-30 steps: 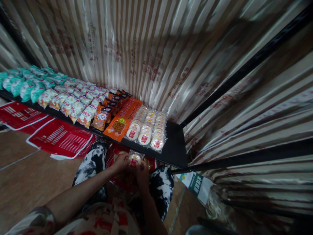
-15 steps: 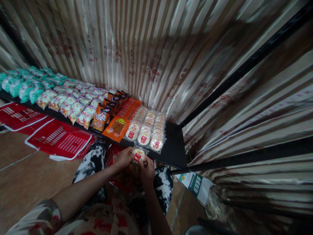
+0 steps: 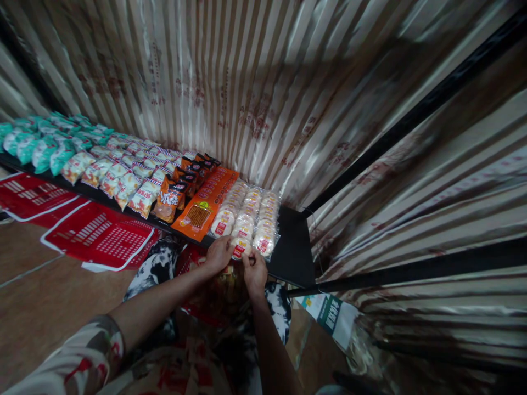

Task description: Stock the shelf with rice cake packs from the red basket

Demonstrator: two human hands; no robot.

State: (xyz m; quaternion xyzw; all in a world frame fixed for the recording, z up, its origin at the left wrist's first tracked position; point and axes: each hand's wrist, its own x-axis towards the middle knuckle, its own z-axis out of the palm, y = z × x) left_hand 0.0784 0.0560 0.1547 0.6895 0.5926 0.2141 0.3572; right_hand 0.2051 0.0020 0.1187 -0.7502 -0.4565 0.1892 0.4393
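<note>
Both hands, left (image 3: 219, 253) and right (image 3: 255, 270), pinch a clear-wrapped round white rice cracker packet (image 3: 240, 248) at the front edge of the black shelf (image 3: 293, 249) (beside matching rows (image 3: 251, 211))

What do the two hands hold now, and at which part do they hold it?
Both hands hold one clear cake packet at the shelf's front edge. The left hand grips its left side and the right hand pinches its lower right edge.

Cake packs (image 3: 247, 216) on shelf (image 3: 294, 249), right of jerky pack (image 3: 206, 203)
</note>
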